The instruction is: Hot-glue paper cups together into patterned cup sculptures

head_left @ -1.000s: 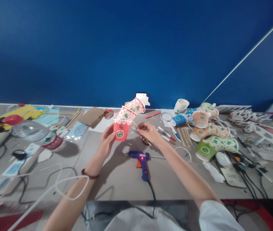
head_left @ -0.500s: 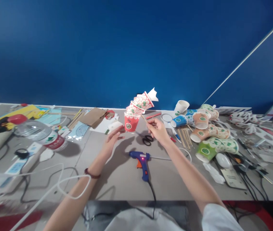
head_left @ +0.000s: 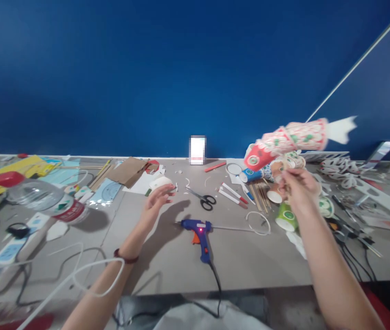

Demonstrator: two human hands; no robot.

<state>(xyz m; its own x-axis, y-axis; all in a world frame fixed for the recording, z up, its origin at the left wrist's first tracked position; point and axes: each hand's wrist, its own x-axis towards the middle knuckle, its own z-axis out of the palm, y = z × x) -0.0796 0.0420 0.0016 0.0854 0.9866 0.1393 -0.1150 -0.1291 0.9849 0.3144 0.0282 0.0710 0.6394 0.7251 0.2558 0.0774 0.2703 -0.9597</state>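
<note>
A fish made of red-and-white paper cups (head_left: 286, 140), with a white paper tail at its right end, is held up at the right. My right hand (head_left: 299, 185) is closed round a thin stick below the fish. At the left of the middle, my left hand (head_left: 160, 197) is open and holds nothing, fingers spread beside a white paper cup piece (head_left: 160, 182). Black-handled scissors (head_left: 207, 202) lie on the table between the hands. In front of them rests a blue glue gun (head_left: 200, 233) with its red light on and a glue stick in its back.
Several patterned cup fish, one with a green cup (head_left: 286, 217), lie at the right beneath my right hand. Red-and-white markers (head_left: 234, 195) and wooden sticks (head_left: 260, 197) are beside them. A water bottle (head_left: 48, 199) and a power strip (head_left: 26, 238) occupy the left. A phone (head_left: 197, 150) leans at the wall.
My right hand has carried the red cup fish from the middle to the right, and the fish now lies more level. My left hand stays in nearly the same place, open.
</note>
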